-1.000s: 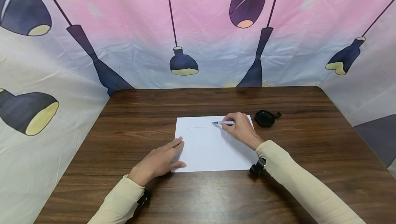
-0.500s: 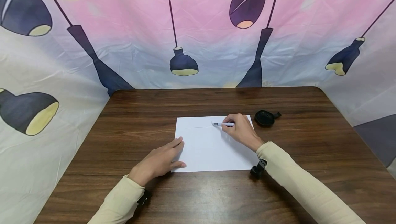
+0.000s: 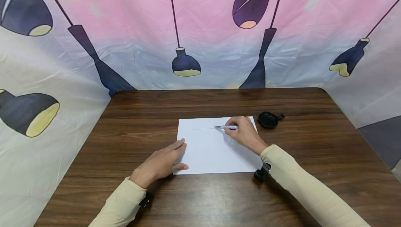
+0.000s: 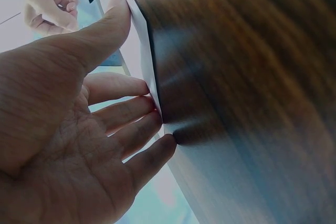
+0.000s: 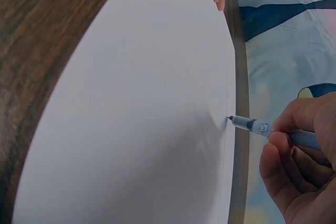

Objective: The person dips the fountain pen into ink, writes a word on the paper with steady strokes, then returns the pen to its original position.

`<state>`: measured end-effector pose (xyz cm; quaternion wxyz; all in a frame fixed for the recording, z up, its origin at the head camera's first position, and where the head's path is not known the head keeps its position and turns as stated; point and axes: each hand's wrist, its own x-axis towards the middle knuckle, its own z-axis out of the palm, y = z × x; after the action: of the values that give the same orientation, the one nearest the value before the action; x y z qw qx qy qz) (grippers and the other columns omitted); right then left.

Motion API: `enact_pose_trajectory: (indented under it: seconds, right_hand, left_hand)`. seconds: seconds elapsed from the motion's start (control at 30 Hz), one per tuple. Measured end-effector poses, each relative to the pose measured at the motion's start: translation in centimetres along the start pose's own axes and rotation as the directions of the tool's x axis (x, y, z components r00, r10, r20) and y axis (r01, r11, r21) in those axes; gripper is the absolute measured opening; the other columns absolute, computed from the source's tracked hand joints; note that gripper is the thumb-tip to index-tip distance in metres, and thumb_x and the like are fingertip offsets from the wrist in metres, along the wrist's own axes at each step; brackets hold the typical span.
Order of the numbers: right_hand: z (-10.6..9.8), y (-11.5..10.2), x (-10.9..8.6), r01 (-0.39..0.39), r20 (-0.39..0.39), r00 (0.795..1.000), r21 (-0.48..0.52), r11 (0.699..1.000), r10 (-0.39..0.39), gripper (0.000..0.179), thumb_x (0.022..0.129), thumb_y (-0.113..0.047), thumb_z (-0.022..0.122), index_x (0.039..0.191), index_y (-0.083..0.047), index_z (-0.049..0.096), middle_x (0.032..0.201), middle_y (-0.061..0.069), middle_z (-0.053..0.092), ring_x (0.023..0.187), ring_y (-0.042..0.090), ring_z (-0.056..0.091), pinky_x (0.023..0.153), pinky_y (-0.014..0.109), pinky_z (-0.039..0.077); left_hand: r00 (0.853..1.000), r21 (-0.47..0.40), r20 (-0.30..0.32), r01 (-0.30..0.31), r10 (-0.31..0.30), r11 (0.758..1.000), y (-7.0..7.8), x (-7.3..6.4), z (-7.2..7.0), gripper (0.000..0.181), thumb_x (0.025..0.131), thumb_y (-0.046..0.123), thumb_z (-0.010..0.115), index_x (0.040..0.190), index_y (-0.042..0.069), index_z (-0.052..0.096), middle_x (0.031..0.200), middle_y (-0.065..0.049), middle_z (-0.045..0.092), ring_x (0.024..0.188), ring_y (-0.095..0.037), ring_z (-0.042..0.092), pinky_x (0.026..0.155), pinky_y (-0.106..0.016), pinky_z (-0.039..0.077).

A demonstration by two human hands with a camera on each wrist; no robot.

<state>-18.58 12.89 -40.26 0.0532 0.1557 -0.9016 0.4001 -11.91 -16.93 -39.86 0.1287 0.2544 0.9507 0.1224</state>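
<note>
A white sheet of paper (image 3: 206,154) lies on the table with a thin straight line drawn across its upper part. My right hand (image 3: 244,133) pinches a pale pen (image 5: 257,126) between thumb and fingers, its dark tip touching the paper right by the drawn line. A short upright stroke rises from the pen tip in the head view. My left hand (image 3: 161,164) rests over the paper's left edge with fingers spread and nearly straight. In the left wrist view its fingertips (image 4: 167,142) are along the edge of the sheet.
To the right of the paper's far corner sits a small black pan-shaped dish (image 3: 268,119) with a short handle. The brown wooden table (image 3: 150,105) ends at a cloth backdrop (image 3: 219,46) printed with lamps. Dark straps are around both wrists.
My right hand has moved slightly toward me, drawing the pen tip down the sheet and leaving a short upright stroke. The left hand has stayed in place.
</note>
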Motion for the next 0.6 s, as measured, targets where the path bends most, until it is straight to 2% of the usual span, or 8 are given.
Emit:
enact_pose_trajectory:
  seconds: [0.6]
  right_hand:
    - [-0.01,-0.35,-0.65,0.0,0.016,1.0,0.008,1.0,-0.001,0.003,0.087,-0.005,0.075,0.088,-0.003,0.077,0.081,0.005,0.073,0.06,0.012,0.056,0.051,0.026,0.044]
  left_hand:
    - [1.0,-0.012,0.01,0.006,-0.006,1.0,-0.03,-0.04,-0.03,0.073,0.096,0.037,0.069,0.151,-0.003,0.044,0.162,-0.017,0.032,0.146,-0.032,0.037,0.109,-0.051,0.041]
